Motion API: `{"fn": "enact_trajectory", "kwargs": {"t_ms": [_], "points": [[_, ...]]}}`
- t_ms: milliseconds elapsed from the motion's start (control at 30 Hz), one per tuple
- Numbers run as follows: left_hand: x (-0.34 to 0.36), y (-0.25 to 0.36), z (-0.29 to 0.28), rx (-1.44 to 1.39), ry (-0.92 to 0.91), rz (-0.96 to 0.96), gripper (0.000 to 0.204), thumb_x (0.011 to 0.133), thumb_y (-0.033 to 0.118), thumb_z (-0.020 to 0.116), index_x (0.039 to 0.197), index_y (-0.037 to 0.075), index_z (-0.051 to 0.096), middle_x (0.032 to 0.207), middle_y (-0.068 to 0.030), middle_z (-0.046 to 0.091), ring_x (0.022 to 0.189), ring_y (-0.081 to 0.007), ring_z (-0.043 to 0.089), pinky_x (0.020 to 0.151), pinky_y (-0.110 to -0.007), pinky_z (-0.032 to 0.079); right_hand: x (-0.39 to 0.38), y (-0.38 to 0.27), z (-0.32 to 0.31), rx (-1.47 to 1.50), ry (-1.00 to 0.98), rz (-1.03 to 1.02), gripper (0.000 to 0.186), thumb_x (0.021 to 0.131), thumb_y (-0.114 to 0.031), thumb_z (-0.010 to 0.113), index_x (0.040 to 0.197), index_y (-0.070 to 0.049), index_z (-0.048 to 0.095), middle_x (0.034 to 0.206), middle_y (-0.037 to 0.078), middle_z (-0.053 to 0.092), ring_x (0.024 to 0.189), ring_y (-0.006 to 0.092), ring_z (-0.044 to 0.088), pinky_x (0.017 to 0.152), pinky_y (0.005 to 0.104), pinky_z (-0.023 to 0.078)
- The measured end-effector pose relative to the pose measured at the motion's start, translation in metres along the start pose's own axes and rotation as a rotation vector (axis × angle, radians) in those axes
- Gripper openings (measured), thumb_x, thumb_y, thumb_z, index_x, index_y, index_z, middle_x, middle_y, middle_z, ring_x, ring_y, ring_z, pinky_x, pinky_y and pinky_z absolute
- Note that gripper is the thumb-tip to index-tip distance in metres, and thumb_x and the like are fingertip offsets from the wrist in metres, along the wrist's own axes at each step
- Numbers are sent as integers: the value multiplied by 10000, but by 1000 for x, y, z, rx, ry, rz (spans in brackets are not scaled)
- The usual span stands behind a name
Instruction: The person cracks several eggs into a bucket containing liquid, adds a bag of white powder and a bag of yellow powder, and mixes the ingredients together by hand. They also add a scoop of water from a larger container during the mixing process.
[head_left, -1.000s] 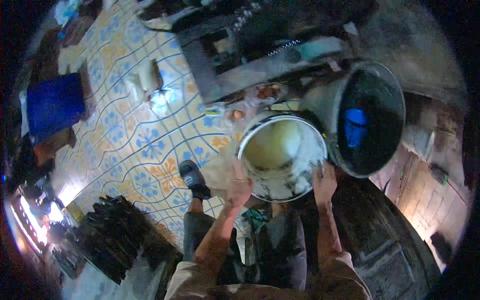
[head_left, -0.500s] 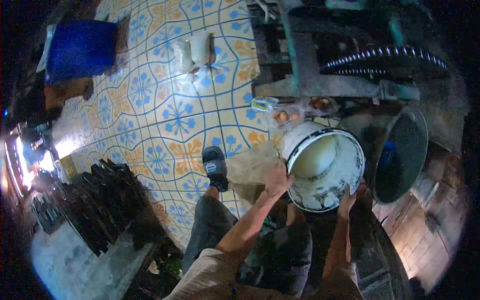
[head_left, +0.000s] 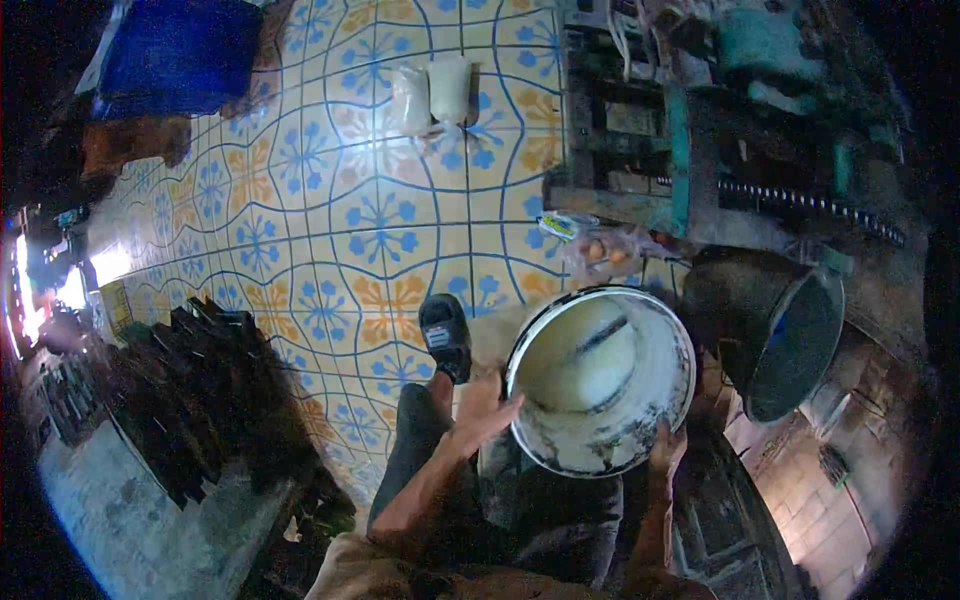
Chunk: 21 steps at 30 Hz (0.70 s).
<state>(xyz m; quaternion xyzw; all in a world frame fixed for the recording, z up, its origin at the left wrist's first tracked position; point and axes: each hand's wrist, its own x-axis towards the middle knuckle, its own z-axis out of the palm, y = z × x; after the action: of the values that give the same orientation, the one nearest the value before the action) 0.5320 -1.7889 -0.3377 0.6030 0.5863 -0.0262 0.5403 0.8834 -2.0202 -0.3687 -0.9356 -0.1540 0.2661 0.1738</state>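
Observation:
A round white bucket [head_left: 655, 345] with dark smears inside its wall is tilted up toward me, so its mouth and pale bottom show. A dark streak lies across the bottom; I cannot tell what it is. On the bucket's left side my left hand [head_left: 478, 418] grips it, thumb at the rim. My right hand [head_left: 667, 455] holds the near right rim, with its thumb over the edge and the other fingers hidden outside. Right of the bucket, a larger dark tub [head_left: 800, 345] leans on its side.
Egg-like brown items in a clear bag [head_left: 608, 250] lie beyond the bucket. Two white filled bags [head_left: 450, 90] rest on the patterned tiles. A wooden frame [head_left: 620, 205] stands at the far right, stacked dark slats [head_left: 210, 390] at left. My sandalled foot [head_left: 445, 335] is beside the bucket.
The bucket has come nearer and to the left with both hands on it. Its mouth faces me more, and the dark streak on its bottom now shows.

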Motion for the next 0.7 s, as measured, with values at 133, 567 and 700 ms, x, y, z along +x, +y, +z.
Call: {"fn": "enact_trajectory", "kwargs": {"t_ms": [133,567,700], "points": [[-19,5,-89,-95,-13,-159,455,770,256,692,1105,17,498,832,-233,620,777,-410,629,678,-461,489,-52,-123,25,48,-134,-62,427,875,-204,624,1174,91,545,1057,184,659,911,275,622,803,371,500],[100,-91,-204,-140,295,-80,399,790,244,647,1093,9,538,855,-214,648,840,-415,635,715,-460,493,-22,-279,200,-151,-310,-49,522,909,-349,596,1229,57,521,1055,235,640,944,389,610,858,402,473],[152,-102,-214,-94,374,33,373,802,261,629,1061,8,541,886,-222,651,833,-422,630,713,-469,485,38,-240,257,-67,-121,-345,559,902,-384,604,1232,58,511,1055,238,629,958,385,607,837,419,487]]}}
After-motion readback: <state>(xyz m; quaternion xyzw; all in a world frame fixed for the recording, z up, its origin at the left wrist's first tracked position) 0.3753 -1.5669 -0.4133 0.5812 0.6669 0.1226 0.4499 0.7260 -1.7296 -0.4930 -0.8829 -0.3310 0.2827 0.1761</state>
